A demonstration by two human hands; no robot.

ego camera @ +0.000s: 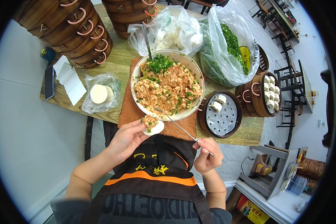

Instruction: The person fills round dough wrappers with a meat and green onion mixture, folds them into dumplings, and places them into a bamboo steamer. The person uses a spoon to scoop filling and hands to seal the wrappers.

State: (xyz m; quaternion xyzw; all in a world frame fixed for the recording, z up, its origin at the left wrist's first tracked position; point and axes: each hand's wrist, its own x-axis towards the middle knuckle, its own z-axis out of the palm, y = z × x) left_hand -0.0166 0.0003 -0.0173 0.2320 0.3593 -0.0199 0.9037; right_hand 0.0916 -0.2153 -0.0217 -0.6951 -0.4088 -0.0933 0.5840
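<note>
My left hand point(130, 137) holds a round dough wrapper point(155, 128) just in front of the bowl's near rim. A lump of orange-brown filling point(150, 121) flecked with green lies on that wrapper. Between the fingers of my right hand point(208, 154) is a thin metal utensil point(182, 128), its far end at the filling inside the bowl. The large white bowl point(132, 84) is full of the same minced filling point(168, 86), with chopped green onion point(159, 63) heaped at the back. A second metal handle point(146, 42) leans on the bowl's back rim.
Right of the bowl, a lined bamboo steamer point(221, 120) holds two dumplings point(217, 103); a fuller steamer point(257, 96) stands beyond. Left lie stacked wrappers point(100, 94), paper point(71, 81) and a phone point(49, 82). Tall steamer stacks point(70, 30) and bags of greens point(226, 50) and dough point(173, 36) line the back.
</note>
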